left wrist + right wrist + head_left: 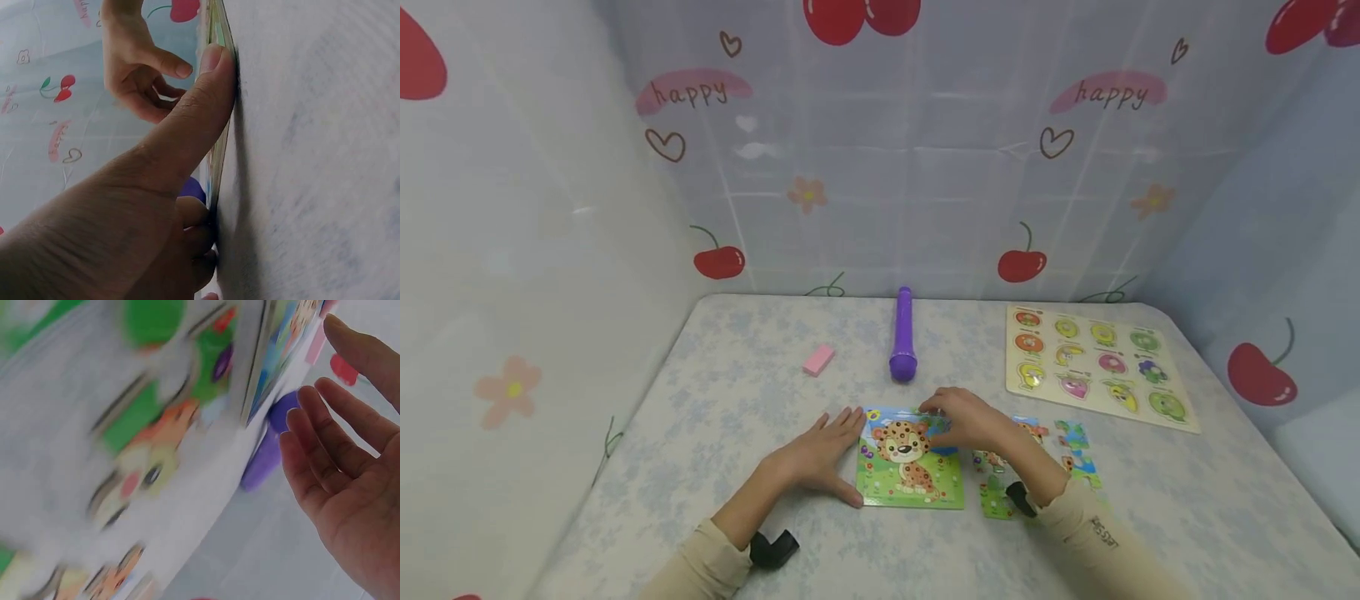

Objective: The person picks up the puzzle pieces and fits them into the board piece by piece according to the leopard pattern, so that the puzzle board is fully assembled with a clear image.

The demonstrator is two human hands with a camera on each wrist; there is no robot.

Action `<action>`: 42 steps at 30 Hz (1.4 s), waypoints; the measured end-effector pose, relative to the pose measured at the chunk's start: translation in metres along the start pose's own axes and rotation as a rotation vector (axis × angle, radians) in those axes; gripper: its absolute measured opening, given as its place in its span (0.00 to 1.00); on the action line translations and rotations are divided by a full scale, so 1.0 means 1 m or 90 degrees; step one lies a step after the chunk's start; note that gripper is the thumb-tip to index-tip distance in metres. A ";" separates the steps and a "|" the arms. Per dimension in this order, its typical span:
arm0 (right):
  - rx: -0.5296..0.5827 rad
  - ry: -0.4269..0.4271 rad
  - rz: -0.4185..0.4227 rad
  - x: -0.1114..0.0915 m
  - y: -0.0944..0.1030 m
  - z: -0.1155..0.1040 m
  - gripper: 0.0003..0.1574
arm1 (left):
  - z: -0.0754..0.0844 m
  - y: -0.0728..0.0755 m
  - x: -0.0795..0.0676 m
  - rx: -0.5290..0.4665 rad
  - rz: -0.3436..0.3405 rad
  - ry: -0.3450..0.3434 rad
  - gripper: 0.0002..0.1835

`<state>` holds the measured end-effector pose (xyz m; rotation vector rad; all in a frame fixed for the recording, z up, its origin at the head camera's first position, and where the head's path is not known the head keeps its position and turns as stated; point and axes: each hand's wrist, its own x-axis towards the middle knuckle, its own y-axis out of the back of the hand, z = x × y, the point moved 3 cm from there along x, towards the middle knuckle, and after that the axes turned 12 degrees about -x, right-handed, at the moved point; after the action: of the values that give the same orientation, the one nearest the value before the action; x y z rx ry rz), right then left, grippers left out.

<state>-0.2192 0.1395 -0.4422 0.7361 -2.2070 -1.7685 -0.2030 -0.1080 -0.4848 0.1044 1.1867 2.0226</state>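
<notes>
A square leopard picture puzzle (883,487) lies on the table in front of me. Along its left edge rests my left hand (820,454), fingers toward the top corner and thumb at the bottom one. The left wrist view shows that thumb (197,109) stretched against the board's edge. My right hand (973,421) hovers over the puzzle's upper right part, fingers loosely bent. Seen in the right wrist view, its palm (356,506) holds nothing. Loose jigsaw pieces (996,502) lie right of the puzzle, partly hidden under my right forearm.
Behind the puzzle lies a purple microphone-shaped toy (904,333), with a pink block (818,360) to its left. A board with fruit pictures (1090,358) occupies the back right of the table. Patterned curtains (880,167) enclose the back and sides.
</notes>
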 end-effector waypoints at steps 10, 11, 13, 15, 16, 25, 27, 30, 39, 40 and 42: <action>-0.012 -0.044 0.037 -0.043 0.014 0.057 0.30 | -0.001 -0.003 0.006 -0.012 0.002 -0.015 0.70; -0.013 -0.048 0.039 -0.045 0.015 0.063 0.29 | -0.002 -0.002 0.005 -0.008 0.002 -0.012 0.70; -0.010 -0.061 0.041 -0.051 0.016 0.073 0.29 | -0.002 0.000 0.005 0.004 0.002 -0.006 0.70; -0.008 -0.075 0.038 -0.057 0.016 0.084 0.29 | -0.002 0.001 0.004 0.008 0.003 -0.009 0.70; -0.008 -0.083 0.035 -0.061 0.016 0.088 0.29 | -0.002 0.001 0.004 0.006 0.001 -0.013 0.69; 0.026 -0.145 0.007 -0.084 0.005 0.121 0.28 | 0.001 -0.005 0.000 0.023 -0.006 -0.041 0.70; 0.039 -0.153 0.006 -0.086 0.003 0.127 0.27 | 0.001 -0.006 0.001 0.028 -0.002 -0.044 0.71; 0.045 -0.150 0.009 -0.089 0.000 0.133 0.26 | 0.000 -0.007 0.002 0.036 0.004 -0.045 0.71; 0.030 -0.123 0.014 -0.087 0.005 0.132 0.24 | -0.001 -0.007 0.003 0.016 0.017 -0.047 0.71; 0.037 -0.136 0.009 -0.087 0.005 0.132 0.24 | -0.001 -0.007 0.003 0.016 0.016 -0.047 0.71; 0.047 -0.148 0.000 -0.088 0.004 0.132 0.24 | -0.001 -0.007 0.003 0.015 0.013 -0.046 0.71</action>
<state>-0.2070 0.2966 -0.4597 0.5684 -2.4314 -1.8658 -0.2013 -0.1051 -0.4914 0.2003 1.1675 2.0059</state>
